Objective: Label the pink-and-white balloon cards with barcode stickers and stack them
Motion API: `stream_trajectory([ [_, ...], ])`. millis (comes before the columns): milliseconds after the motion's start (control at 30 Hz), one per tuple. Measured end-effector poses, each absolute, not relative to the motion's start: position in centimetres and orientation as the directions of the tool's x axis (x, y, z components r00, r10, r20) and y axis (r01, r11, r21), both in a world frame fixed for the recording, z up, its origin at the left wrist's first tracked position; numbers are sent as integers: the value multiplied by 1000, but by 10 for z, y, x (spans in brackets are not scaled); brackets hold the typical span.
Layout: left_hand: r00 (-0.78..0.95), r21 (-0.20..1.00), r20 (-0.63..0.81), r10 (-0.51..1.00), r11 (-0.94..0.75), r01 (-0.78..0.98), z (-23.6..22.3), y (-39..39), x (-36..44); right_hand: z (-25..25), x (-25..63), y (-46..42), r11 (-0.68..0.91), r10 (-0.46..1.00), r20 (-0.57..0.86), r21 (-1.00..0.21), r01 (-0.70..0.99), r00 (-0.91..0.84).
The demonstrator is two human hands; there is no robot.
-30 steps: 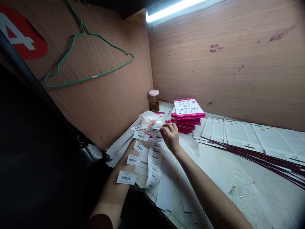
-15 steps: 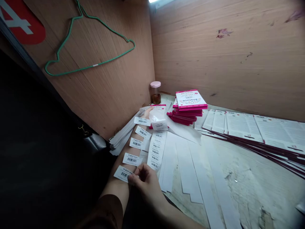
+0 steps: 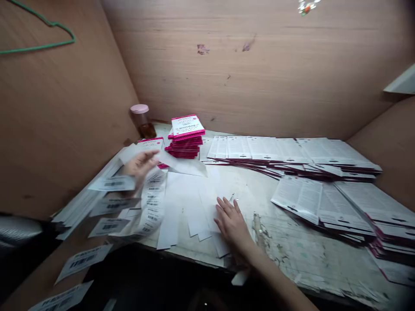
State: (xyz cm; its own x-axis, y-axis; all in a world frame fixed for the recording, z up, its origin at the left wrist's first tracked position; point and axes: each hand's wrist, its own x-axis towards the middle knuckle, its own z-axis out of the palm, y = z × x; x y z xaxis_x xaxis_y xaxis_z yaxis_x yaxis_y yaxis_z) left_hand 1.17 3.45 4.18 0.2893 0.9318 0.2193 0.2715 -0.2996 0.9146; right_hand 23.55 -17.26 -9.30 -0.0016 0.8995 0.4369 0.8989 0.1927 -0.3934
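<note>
Barcode labels [image 3: 82, 259] are being carried in a row along the left forearm [image 3: 35, 272], seemingly stuck on so that they are kept within reach and off the crowded table; they are blurred, and their print cannot be read. The left hand [image 3: 140, 166] is being held raised above the far-left end of the table, its fingers spread beside a curling strip of barcode labels [image 3: 152, 203]. It is too blurred for any grip to be made out, so whether paper is being pinched cannot be told. The right hand [image 3: 231, 224] is being kept open, with its palm down and fingers spread, and its fingertips are being rested on the edge of loose white paper strips [image 3: 181, 207], which appear to be held in place by it. These strips are being left fanned across a scuffed white tabletop [image 3: 292, 259]. To the right, printed leaflets [image 3: 324, 211] are being kept in overlapping rows, seemingly sorted by layer. Farther back, pink-edged booklets [image 3: 185, 136] are being stacked beside a pink-lidded jar [image 3: 141, 119], and all of it is being enclosed by a wood-veneer wall [image 3: 259, 65].
</note>
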Motion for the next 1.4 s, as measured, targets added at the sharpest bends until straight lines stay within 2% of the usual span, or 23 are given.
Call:
stream_trajectory([
  [67,490,895,151,859,-329,301,17,22,42,-110,268,-186,164,953,291,-259,952,-85],
  [100,626,861,113,771,-391,326,1,14,60,-117,276,-193,126,972,224,-225,966,-74],
  [133,744,822,96,661,-474,315,-17,4,80,-122,278,-200,69,982,185,-204,976,-30],
  [200,847,817,73,526,-519,251,-51,-15,118,-128,278,-214,-32,980,186,-189,982,68],
  [300,922,813,65,383,-555,174,-83,-32,165,-125,298,-231,-117,938,305,-171,978,165],
  [367,939,818,60,338,-556,148,-87,-32,184,-116,337,-243,-249,875,393,-134,959,282],
  [433,936,836,49,349,-528,153,-84,-27,196,-106,386,-256,-397,818,422,-79,914,391],
  [500,916,858,42,399,-484,172,-79,-23,203,-99,432,-266,-454,827,369,-7,891,424],
  [667,887,890,64,457,-428,156,-81,-24,202,-89,504,-279,-325,933,199,114,939,299],
  [900,893,901,67,445,-412,137,-83,-26,189,-69,569,-352,-358,930,120,100,928,346],
  [1033,923,890,29,383,-431,151,-75,-31,200,-65,579,-359,-288,954,120,95,953,276],
  [1267,945,909,86,316,-412,56,-75,-50,219,-60,574,-339,-174,981,121,214,961,150],
  [1400,941,920,61,333,-385,77,-75,-55,220,-57,571,-332,-134,990,69,267,954,120],
])
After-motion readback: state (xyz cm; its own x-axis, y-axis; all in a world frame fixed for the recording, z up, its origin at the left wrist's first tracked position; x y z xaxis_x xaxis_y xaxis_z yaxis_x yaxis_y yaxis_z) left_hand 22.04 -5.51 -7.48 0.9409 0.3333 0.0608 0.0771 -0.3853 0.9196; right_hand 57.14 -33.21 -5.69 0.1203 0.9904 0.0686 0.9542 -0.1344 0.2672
